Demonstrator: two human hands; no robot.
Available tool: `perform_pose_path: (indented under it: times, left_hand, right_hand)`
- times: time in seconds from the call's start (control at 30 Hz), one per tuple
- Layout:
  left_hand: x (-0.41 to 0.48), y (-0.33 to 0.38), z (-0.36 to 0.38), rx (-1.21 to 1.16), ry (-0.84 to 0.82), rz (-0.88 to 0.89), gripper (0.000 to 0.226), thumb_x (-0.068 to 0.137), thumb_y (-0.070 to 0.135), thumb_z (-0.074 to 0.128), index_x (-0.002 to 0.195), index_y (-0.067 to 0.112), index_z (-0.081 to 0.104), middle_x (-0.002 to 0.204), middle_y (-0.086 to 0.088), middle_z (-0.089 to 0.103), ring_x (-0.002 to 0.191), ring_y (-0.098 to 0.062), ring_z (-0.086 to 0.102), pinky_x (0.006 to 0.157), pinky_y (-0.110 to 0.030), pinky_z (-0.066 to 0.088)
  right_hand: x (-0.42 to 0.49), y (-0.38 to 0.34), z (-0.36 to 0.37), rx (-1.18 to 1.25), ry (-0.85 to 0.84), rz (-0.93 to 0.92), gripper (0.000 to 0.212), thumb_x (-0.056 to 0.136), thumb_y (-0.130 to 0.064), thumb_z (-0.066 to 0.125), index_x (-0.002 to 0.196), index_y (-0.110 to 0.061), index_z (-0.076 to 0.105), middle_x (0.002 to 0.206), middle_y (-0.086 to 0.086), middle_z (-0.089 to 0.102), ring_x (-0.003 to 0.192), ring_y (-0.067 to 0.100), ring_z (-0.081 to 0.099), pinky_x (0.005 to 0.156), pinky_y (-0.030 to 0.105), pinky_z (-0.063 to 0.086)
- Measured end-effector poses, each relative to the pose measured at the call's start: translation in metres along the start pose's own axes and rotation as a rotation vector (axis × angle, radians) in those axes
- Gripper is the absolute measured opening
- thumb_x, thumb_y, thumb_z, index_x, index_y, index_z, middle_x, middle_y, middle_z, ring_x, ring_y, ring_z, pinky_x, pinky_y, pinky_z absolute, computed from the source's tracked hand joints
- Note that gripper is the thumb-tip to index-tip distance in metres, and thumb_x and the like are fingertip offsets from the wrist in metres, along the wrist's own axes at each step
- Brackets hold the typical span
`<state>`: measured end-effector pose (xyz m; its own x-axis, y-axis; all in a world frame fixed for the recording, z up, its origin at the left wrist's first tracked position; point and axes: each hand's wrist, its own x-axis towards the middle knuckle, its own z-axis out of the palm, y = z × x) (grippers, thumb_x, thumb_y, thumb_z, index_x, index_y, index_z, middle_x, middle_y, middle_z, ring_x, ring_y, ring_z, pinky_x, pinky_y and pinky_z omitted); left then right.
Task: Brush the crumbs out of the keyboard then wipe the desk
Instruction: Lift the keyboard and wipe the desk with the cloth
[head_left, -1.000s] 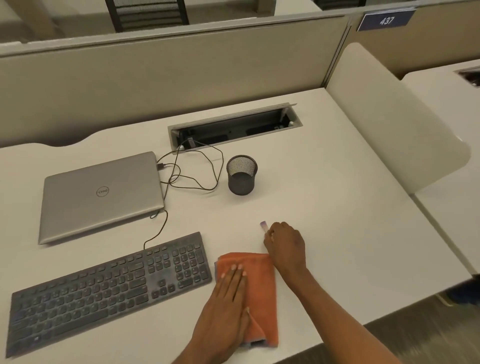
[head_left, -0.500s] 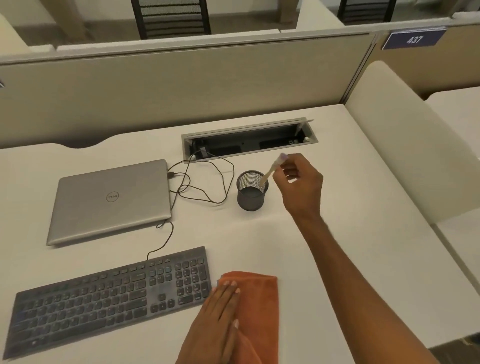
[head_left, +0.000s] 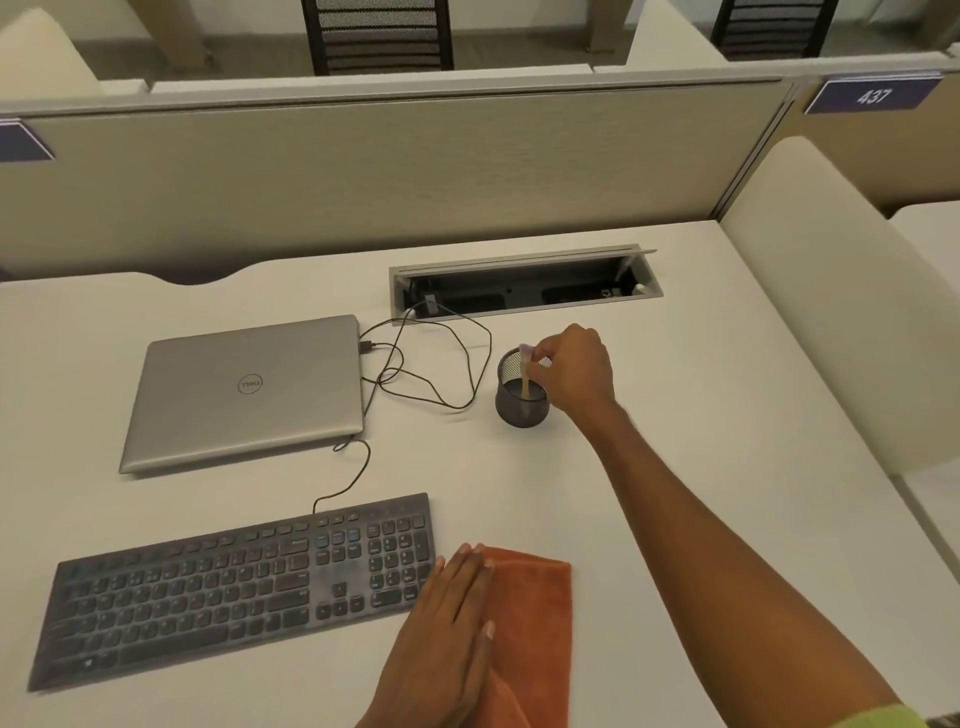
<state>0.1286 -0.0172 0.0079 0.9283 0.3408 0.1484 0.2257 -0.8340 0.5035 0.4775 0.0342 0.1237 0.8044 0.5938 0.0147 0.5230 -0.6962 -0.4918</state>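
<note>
Soft, even overhead light gives a warm, slightly dim cast; shadows on the tabletop (head_left: 701, 467) are faint. Wide-angle bending curves the edges; detail is mildly soft.

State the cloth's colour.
The cloth is plain orange, best seen in the head view.

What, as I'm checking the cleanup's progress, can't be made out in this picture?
All in the head view:
- Crumbs on the keyboard: too small to see.
- Lower end of the brush: behind the near wall of the cup.
- Near end of the cloth: under the left hand and cut off by the bottom edge.
- How the right hand grips the brush: mostly hidden by the hand's own back.
</note>
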Motion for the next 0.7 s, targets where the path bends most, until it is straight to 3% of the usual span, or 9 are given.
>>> perform_pose_path:
  times: [0.13,0.3,0.37,0.57,0.7]
  left_hand:
    - [-0.002,-0.002,-0.002,-0.006,-0.013,-0.030,0.062,0.109,0.035,0.041,0.166,0.012,0.035,0.176,-0.001,0.029,0.163,-0.019,0.023,0.129,-0.038,0.017]
    - [-0.002,-0.002,-0.008,-0.008,-0.024,-0.035,0.062,0.110,0.036,0.041,0.167,0.013,0.033,0.177,0.001,0.026,0.164,-0.019,0.021,0.130,-0.035,0.017]
    - [-0.001,0.001,-0.012,-0.023,-0.033,-0.041,0.062,0.111,0.036,0.041,0.167,0.013,0.032,0.177,0.003,0.023,0.164,-0.019,0.019,0.129,-0.034,0.018]
    - [0.008,0.022,-0.019,-0.062,-0.055,-0.107,0.059,0.114,0.040,0.034,0.167,0.015,0.033,0.177,0.005,0.021,0.165,-0.011,0.011,0.133,-0.034,0.011]
    - [0.009,0.032,-0.010,-0.070,-0.135,-0.139,0.065,0.113,0.049,0.014,0.171,0.019,0.019,0.179,0.006,0.006,0.165,-0.007,-0.002,0.135,-0.032,0.002]
  right_hand:
    - [0.002,-0.007,0.002,-0.082,0.016,0.009,0.034,0.097,-0.046,0.069,0.101,-0.016,0.084,0.095,0.009,0.077,0.093,0.026,0.065,0.086,0.042,0.058]
    - [0.001,-0.009,-0.005,-0.104,0.024,0.037,0.029,0.089,-0.031,0.080,0.114,-0.016,0.078,0.113,0.008,0.070,0.107,0.023,0.060,0.085,0.031,0.051]
    - [-0.011,-0.009,-0.010,-0.054,0.078,0.029,0.033,0.090,-0.031,0.080,0.119,-0.016,0.075,0.120,0.006,0.066,0.112,0.022,0.057,0.086,0.027,0.044]
    - [-0.100,-0.010,-0.014,0.264,0.270,-0.106,0.034,0.098,-0.020,0.069,0.130,-0.011,0.065,0.134,0.006,0.062,0.126,0.019,0.053,0.101,0.024,0.043]
    - [-0.187,0.004,0.011,0.313,0.208,-0.090,0.039,0.103,-0.017,0.058,0.143,-0.017,0.059,0.144,-0.001,0.057,0.135,0.012,0.050,0.114,0.024,0.038]
